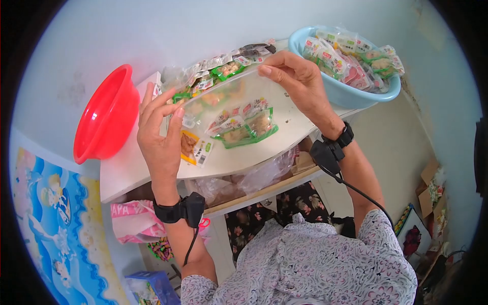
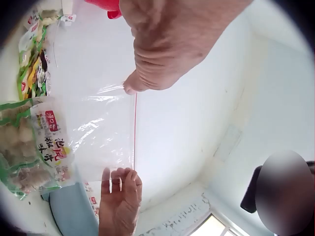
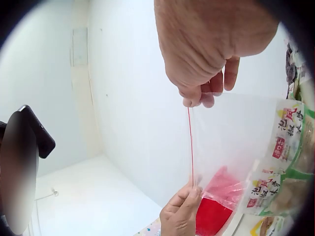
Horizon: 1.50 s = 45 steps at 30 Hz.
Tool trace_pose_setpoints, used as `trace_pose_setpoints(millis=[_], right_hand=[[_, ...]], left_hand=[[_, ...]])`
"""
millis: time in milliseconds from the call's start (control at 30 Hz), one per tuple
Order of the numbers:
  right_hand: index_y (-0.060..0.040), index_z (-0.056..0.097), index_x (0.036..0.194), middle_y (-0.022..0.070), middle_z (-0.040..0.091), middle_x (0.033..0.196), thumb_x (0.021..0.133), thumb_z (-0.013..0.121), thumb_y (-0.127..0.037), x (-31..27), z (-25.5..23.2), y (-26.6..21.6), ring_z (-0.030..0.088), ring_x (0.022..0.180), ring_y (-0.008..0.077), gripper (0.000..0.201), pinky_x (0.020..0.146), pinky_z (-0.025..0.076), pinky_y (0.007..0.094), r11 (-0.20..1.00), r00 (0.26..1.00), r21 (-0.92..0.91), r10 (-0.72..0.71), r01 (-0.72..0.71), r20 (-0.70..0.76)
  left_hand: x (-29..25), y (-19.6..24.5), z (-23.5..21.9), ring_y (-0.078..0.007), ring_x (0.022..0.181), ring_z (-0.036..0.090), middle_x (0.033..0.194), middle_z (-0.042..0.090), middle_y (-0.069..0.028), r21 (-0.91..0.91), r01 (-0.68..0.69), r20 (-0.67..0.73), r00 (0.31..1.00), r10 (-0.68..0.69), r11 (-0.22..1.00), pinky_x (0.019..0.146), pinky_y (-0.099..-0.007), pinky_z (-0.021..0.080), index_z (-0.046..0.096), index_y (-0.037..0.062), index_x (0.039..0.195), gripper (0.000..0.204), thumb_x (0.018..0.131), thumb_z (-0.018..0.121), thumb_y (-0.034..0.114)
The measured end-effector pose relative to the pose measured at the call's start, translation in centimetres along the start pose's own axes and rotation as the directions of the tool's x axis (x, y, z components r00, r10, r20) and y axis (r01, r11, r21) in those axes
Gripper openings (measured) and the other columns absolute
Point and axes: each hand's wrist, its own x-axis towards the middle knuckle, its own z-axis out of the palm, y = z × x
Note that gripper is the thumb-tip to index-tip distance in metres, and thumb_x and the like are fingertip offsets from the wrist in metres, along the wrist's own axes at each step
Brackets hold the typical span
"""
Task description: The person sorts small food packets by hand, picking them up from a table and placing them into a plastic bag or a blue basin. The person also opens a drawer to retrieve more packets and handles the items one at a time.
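A clear zip bag (image 1: 231,96) is stretched between both hands over the white table. Its top edge carries a thin red line, plain in both wrist views. My left hand (image 1: 160,142) pinches one upper corner between thumb and fingers. The opposite corner is pinched by my right hand (image 1: 302,84), thumb against fingertips. Low in the bag sit green-edged snack packs (image 1: 236,132) with white printed tops, seen close up in the left wrist view as a printed pack (image 2: 34,147). Below my left hand lies a yellow-edged snack pack (image 1: 195,148) on the table.
A red basin (image 1: 107,114) leans at the table's left. At the back right, a blue basin (image 1: 351,96) holds several snack packs. More loose packs (image 1: 223,69) line the wall. Under the white tabletop (image 1: 244,160) is an open drawer with clear plastic (image 1: 264,173).
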Motion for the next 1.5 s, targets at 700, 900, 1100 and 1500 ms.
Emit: trace_pose_setpoints(millis=[700, 900, 1100, 1500], right_hand=[[0.0016, 0.056, 0.100, 0.0108, 0.070, 0.091, 0.108, 0.058, -0.012, 0.8, -0.1, 0.8, 0.074, 0.082, 0.0153, 0.016, 0.070, 0.059, 0.0297, 0.985, 0.991, -0.107, 0.133, -0.134, -0.011], [0.0006, 0.060, 0.100, 0.0062, 0.071, 0.082, 0.105, 0.061, -0.013, 1.2, -0.4, 7.0, 0.069, 0.067, 0.0120, 0.014, 0.060, 0.049, 0.0256, 0.964, 0.965, -0.075, 0.258, -0.254, 0.049], [-0.0002, 0.067, 0.085, 0.0012, 0.067, 0.068, 0.093, 0.072, -0.010, 0.4, -1.8, 8.2, 0.057, 0.061, 0.0050, 0.014, 0.054, 0.045, 0.0230, 0.812, 0.771, -0.437, 0.546, -0.388, 0.329], [-0.0017, 0.067, 0.087, -0.0013, 0.064, 0.073, 0.086, 0.072, -0.008, -1.1, -2.2, 8.1, 0.056, 0.064, 0.0045, 0.008, 0.050, 0.042, 0.0224, 0.863, 0.688, -0.390, 0.496, -0.322, 0.530]], left_hand=[[-6.4, -3.4, 8.7, -0.0138, 0.104, 0.063, 0.126, 0.072, -0.0130, -0.773, 0.484, 0.353, 0.865, -0.356, 0.410, 0.096, -0.0294, 0.048, 0.062, 0.0039, 0.115, 0.016, 0.102, 0.066, 0.012], [-6.1, -2.5, 8.5, -0.0171, 0.115, 0.062, 0.124, 0.070, -0.0175, -0.813, 0.409, 0.317, 0.908, -0.275, 0.414, 0.101, -0.0323, 0.049, 0.052, 0.0028, 0.122, 0.022, 0.103, 0.060, 0.008], [-6.4, -2.2, 9.1, -0.0208, 0.122, 0.061, 0.136, 0.061, -0.0175, -0.828, 0.411, 0.262, 0.885, -0.385, 0.382, 0.105, -0.0343, 0.048, 0.040, -0.0008, 0.151, 0.055, 0.100, 0.059, 0.005], [-5.9, -2.0, 7.1, -0.0227, 0.127, 0.054, 0.140, 0.050, -0.0121, 0.008, -0.002, 0.121, 0.993, 0.001, 1.000, 0.104, -0.0385, 0.050, 0.061, 0.0044, 0.124, 0.064, 0.071, 0.094, 0.020]])
